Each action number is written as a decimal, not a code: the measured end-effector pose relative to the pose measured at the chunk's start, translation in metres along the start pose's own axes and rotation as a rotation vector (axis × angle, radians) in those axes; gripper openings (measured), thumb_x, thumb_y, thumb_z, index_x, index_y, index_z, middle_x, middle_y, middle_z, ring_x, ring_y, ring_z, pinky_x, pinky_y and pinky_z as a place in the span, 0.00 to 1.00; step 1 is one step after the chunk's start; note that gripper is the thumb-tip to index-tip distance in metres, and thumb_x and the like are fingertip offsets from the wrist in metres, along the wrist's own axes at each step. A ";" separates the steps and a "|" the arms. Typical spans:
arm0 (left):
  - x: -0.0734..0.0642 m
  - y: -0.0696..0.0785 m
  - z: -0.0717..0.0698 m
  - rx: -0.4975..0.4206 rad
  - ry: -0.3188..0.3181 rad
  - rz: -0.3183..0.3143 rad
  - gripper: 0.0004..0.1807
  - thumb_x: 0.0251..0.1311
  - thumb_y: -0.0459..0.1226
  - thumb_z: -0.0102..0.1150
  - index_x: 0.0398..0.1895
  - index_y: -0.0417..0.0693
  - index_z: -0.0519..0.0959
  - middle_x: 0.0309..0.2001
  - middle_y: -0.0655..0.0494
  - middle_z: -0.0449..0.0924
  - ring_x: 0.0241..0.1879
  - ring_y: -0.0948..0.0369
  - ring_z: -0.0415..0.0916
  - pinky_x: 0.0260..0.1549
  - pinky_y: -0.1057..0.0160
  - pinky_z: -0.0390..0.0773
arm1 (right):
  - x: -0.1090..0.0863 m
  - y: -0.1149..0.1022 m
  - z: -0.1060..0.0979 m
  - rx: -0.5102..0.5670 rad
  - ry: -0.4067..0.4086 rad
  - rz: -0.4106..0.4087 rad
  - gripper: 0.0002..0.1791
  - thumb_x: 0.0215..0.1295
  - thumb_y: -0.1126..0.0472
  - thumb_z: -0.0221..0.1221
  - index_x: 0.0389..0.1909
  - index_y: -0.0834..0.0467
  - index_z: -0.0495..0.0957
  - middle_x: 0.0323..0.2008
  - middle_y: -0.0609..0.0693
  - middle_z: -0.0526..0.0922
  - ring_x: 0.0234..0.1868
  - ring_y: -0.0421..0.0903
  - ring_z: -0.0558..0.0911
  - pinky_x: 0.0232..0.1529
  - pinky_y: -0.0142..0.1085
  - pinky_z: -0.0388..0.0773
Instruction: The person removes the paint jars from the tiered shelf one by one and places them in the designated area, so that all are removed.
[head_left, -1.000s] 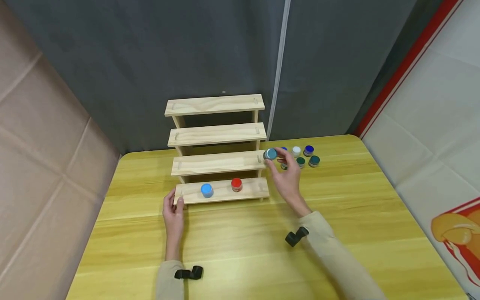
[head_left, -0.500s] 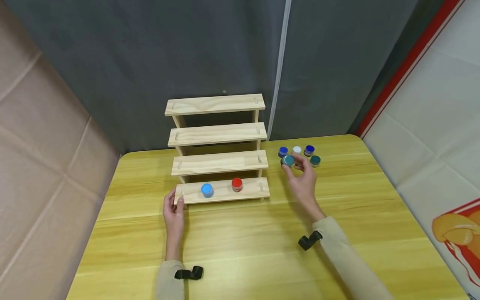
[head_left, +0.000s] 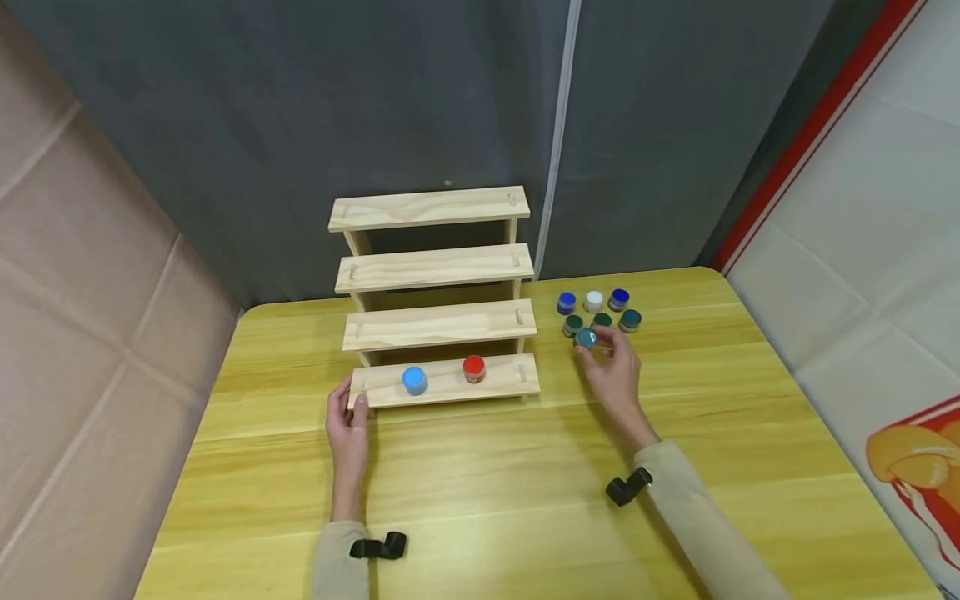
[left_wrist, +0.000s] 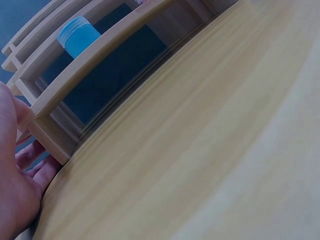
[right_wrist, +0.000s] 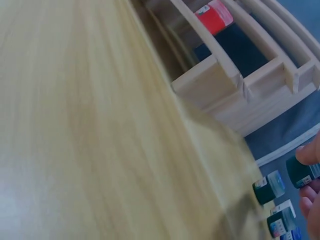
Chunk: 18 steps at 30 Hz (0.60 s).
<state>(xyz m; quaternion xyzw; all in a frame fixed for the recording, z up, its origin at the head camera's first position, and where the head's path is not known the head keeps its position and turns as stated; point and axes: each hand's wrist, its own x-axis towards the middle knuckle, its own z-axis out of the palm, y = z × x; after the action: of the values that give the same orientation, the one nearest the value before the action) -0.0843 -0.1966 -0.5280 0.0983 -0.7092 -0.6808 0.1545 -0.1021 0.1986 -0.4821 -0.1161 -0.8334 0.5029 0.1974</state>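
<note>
My right hand [head_left: 617, 375] pinches a small paint jar with a teal lid [head_left: 586, 337] between thumb and fingers. In the right wrist view this jar [right_wrist: 300, 172] shows dark green contents. It is in front of two dark-green-lidded jars [head_left: 573, 325]. My left hand [head_left: 348, 425] grips the left end of the lowest step of a four-tier wooden display rack [head_left: 442, 325], thumb on top and fingers at its side. On that step stand a light-blue-lidded jar [head_left: 415, 381] and a red-lidded jar [head_left: 474, 368].
Beyond the held jar stand two blue-lidded jars [head_left: 618, 299], a white-lidded jar [head_left: 593, 301] and another teal-lidded one [head_left: 630, 321]. The wooden table [head_left: 480, 517] meets a dark grey curtain [head_left: 315, 125] at its back edge.
My right hand has carried the teal-lidded jar from beside the rack's right end rightward, then slightly nearer, in front of the other jars. My left hand has stayed on the rack.
</note>
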 end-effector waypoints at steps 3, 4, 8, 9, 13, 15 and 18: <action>0.000 -0.001 -0.001 0.001 -0.006 0.000 0.24 0.74 0.29 0.49 0.71 0.36 0.66 0.69 0.34 0.70 0.47 0.71 0.74 0.41 0.76 0.75 | -0.001 0.006 0.001 -0.022 -0.005 0.027 0.23 0.61 0.69 0.68 0.57 0.67 0.75 0.53 0.64 0.82 0.54 0.59 0.79 0.60 0.49 0.74; 0.000 -0.001 -0.001 0.002 -0.010 0.001 0.24 0.74 0.30 0.49 0.71 0.36 0.66 0.69 0.34 0.70 0.47 0.71 0.74 0.41 0.76 0.75 | -0.001 0.007 0.001 -0.035 -0.009 0.036 0.23 0.62 0.68 0.67 0.57 0.66 0.75 0.53 0.64 0.82 0.54 0.59 0.79 0.60 0.49 0.74; -0.001 0.003 -0.001 0.016 -0.023 0.002 0.24 0.75 0.30 0.48 0.72 0.37 0.65 0.69 0.36 0.70 0.47 0.71 0.74 0.42 0.74 0.76 | -0.002 0.014 0.001 -0.076 -0.027 0.062 0.23 0.63 0.67 0.67 0.58 0.66 0.74 0.54 0.64 0.81 0.53 0.60 0.79 0.58 0.49 0.75; -0.001 0.003 -0.001 0.015 -0.021 0.003 0.24 0.75 0.30 0.48 0.71 0.37 0.66 0.69 0.36 0.70 0.46 0.71 0.74 0.41 0.74 0.76 | -0.002 0.016 0.001 -0.086 -0.033 0.066 0.23 0.64 0.67 0.67 0.58 0.66 0.74 0.53 0.65 0.81 0.53 0.59 0.79 0.57 0.49 0.75; -0.003 0.012 0.000 0.016 -0.032 -0.007 0.24 0.74 0.28 0.48 0.71 0.34 0.65 0.69 0.35 0.70 0.45 0.71 0.74 0.41 0.72 0.77 | -0.003 0.020 0.001 -0.103 -0.053 0.077 0.22 0.64 0.67 0.67 0.57 0.67 0.75 0.52 0.65 0.82 0.51 0.59 0.80 0.54 0.46 0.76; -0.005 0.017 0.000 0.019 -0.039 -0.006 0.24 0.74 0.28 0.48 0.71 0.34 0.65 0.69 0.34 0.70 0.45 0.70 0.74 0.41 0.71 0.77 | -0.004 0.022 0.002 -0.104 -0.064 0.083 0.22 0.64 0.67 0.67 0.57 0.67 0.75 0.52 0.64 0.82 0.51 0.59 0.81 0.53 0.46 0.76; -0.010 0.031 0.000 0.029 -0.049 -0.008 0.24 0.73 0.27 0.48 0.70 0.31 0.65 0.69 0.33 0.70 0.44 0.69 0.74 0.41 0.71 0.77 | -0.005 0.025 0.003 -0.098 -0.078 0.090 0.22 0.64 0.67 0.67 0.57 0.66 0.75 0.52 0.64 0.82 0.51 0.59 0.81 0.54 0.47 0.77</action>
<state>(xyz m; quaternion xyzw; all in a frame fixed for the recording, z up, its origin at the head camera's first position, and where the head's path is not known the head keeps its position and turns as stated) -0.0729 -0.1910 -0.4977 0.0869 -0.7221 -0.6733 0.1330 -0.0995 0.2060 -0.5066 -0.1432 -0.8582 0.4739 0.1359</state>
